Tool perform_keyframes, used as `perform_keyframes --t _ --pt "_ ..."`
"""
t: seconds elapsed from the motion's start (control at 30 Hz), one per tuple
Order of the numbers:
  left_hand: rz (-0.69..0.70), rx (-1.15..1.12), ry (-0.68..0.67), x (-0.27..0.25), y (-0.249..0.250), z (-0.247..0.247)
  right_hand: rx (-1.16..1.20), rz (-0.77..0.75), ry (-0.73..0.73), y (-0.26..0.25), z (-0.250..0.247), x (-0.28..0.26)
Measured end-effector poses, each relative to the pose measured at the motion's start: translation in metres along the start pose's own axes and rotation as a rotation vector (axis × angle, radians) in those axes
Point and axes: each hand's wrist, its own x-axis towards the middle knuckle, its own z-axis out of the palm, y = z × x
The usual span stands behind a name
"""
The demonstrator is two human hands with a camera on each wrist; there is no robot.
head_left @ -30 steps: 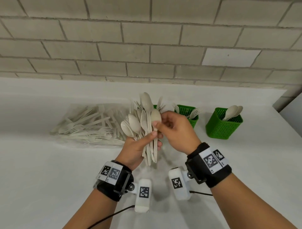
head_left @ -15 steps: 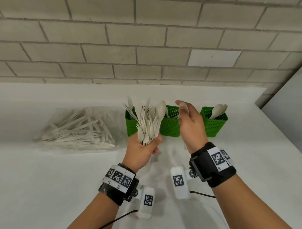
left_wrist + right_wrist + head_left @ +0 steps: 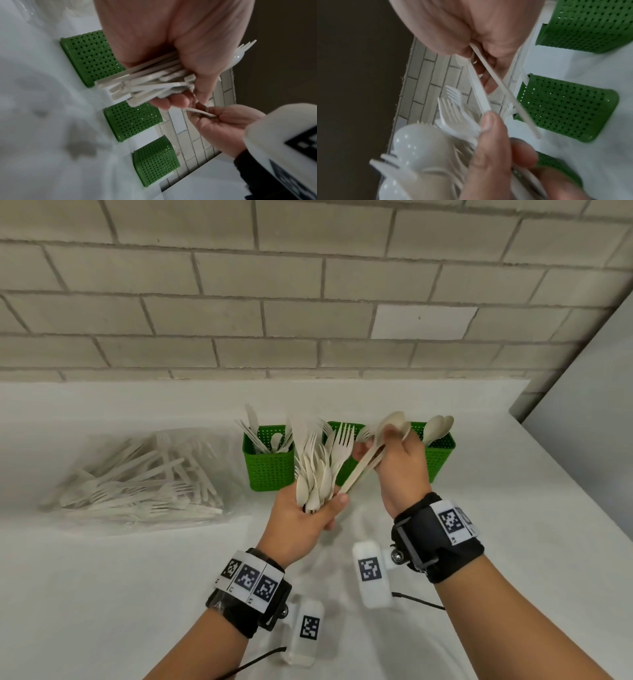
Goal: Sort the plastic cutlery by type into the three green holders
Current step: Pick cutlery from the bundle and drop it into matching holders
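Observation:
My left hand (image 3: 308,518) grips a fanned bundle of white plastic forks and spoons (image 3: 320,467) by the handles, just in front of three green holders. The left holder (image 3: 269,463) has knives in it. The middle holder (image 3: 344,429) is mostly hidden behind the bundle. Spoons stand in the right holder (image 3: 440,453). My right hand (image 3: 400,457) pinches two spoons (image 3: 390,424) near their bowls, with the handles slanting down toward my left thumb. In the right wrist view the two handles (image 3: 480,86) cross next to the bundle (image 3: 428,148).
A clear plastic bag of loose white cutlery (image 3: 137,477) lies on the white table (image 3: 102,594) to the left. The brick wall (image 3: 308,302) stands right behind the holders. A grey panel (image 3: 589,422) borders the table on the right.
My right hand drew a spoon out of the bundle and carried it up and to the right. It now holds two spoons whose handles reach back to the bundle.

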Motion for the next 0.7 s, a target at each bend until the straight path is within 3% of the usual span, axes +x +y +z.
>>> perform_keyframes --t 0.07,0.17,0.23,0.37,0.5,0.6,0.7 --pt "-0.01 -0.005 0.003 0.0 -0.001 -0.002 0.154 -0.01 0.018 -0.008 0.001 0.0" --pt "0.008 0.061 0.029 0.001 -0.006 -0.008 0.098 -0.103 0.069 -0.016 -0.002 0.005" --pt "0.048 0.151 0.041 0.002 -0.011 -0.011 -0.056 -0.175 0.019 -0.021 -0.003 0.007" --pt "0.201 0.437 0.091 0.006 -0.018 -0.018 -0.507 -0.306 -0.297 -0.033 0.004 -0.006" --pt "0.344 0.712 0.142 0.006 -0.019 -0.023 -0.729 -0.331 -0.326 -0.036 0.005 -0.004" --pt "0.438 0.815 0.138 0.005 -0.015 -0.024 -0.775 -0.299 -0.378 -0.033 0.007 0.0" --pt "0.4 0.788 0.114 0.008 -0.016 -0.026 -0.574 -0.242 -0.333 -0.033 0.011 -0.005"
